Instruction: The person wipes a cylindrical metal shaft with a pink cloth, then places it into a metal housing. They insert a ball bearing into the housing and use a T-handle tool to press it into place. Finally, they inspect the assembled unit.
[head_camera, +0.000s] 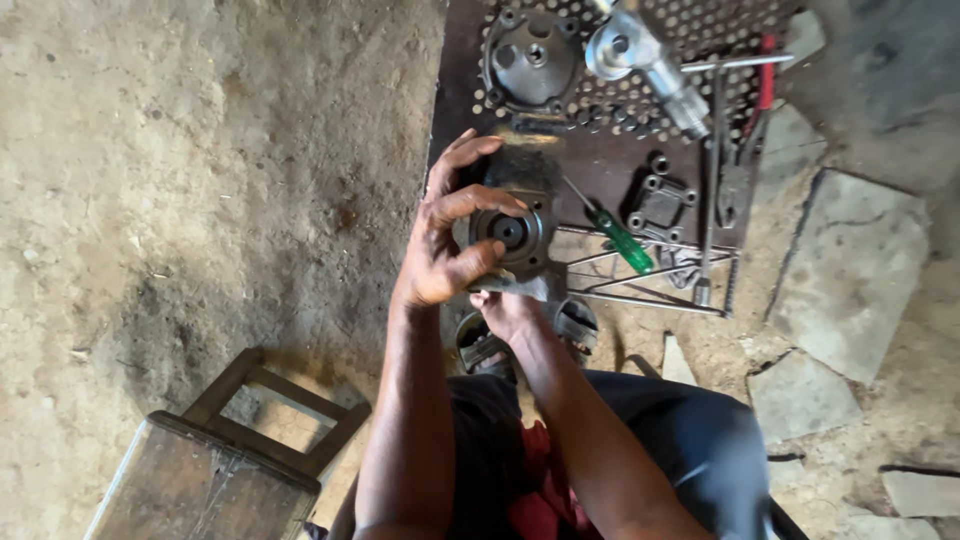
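Note:
My left hand (445, 230) is wrapped around a dark round metal engine part (512, 232) with a central hole, fingers curled over its top and left side. My right hand (508, 312) grips the same part from below, mostly hidden under it. The part is held up above my sandalled feet (575, 325) and in front of a perforated metal sheet (600, 160).
On the sheet lie a round dark cover (530, 55), a shiny metal cylinder piece (640, 55), a green-handled screwdriver (615, 235), a small square flange (660, 205), long tools and red-handled pliers (760, 90). A wooden stool (215, 470) stands at lower left. Stone slabs (850, 270) at right.

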